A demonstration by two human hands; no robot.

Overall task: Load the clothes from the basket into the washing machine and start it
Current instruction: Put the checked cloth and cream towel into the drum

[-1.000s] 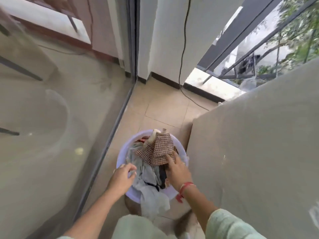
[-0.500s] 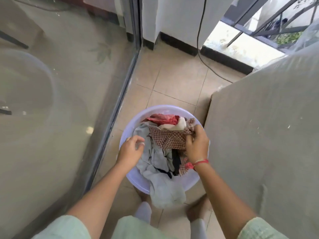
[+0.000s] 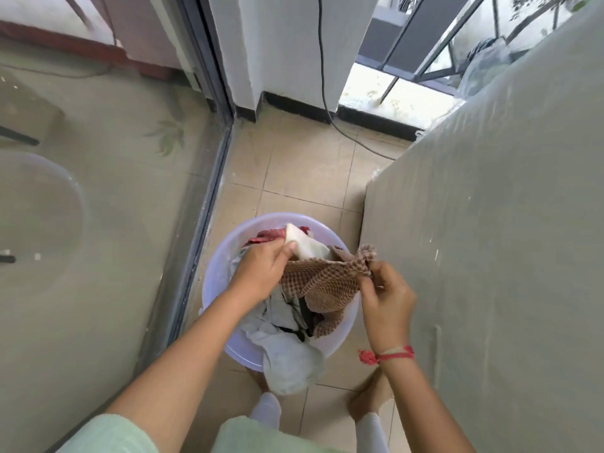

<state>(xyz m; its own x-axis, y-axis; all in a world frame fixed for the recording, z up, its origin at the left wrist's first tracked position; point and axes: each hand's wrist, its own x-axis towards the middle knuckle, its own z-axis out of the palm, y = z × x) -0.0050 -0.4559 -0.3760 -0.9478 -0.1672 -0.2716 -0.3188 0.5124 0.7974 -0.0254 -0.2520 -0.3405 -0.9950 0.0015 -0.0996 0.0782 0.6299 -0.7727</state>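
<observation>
A pale lilac plastic basin (image 3: 215, 289) sits on the tiled floor, full of clothes. My right hand (image 3: 385, 299) pinches the edge of a brown checked cloth (image 3: 323, 282) and lifts it over the basin's right side. My left hand (image 3: 261, 269) grips the same checked cloth at its left end, thumb against a cream garment (image 3: 305, 245). A red garment (image 3: 266, 237) lies at the basin's far side. A pale grey garment (image 3: 289, 364) hangs over the near rim. The large cover-draped box (image 3: 490, 240) on the right looks like the washing machine; its lid and controls are hidden.
A glass sliding door (image 3: 98, 207) with a dark frame runs along the left. A black cable (image 3: 327, 93) trails down the white pillar and across the tiles. A window with a railing is at the back right. My feet stand just behind the basin.
My left hand moved from the basin's left rim onto the clothes and took hold of the checked cloth. My right hand has raised the cloth's edge upward and to the right.
</observation>
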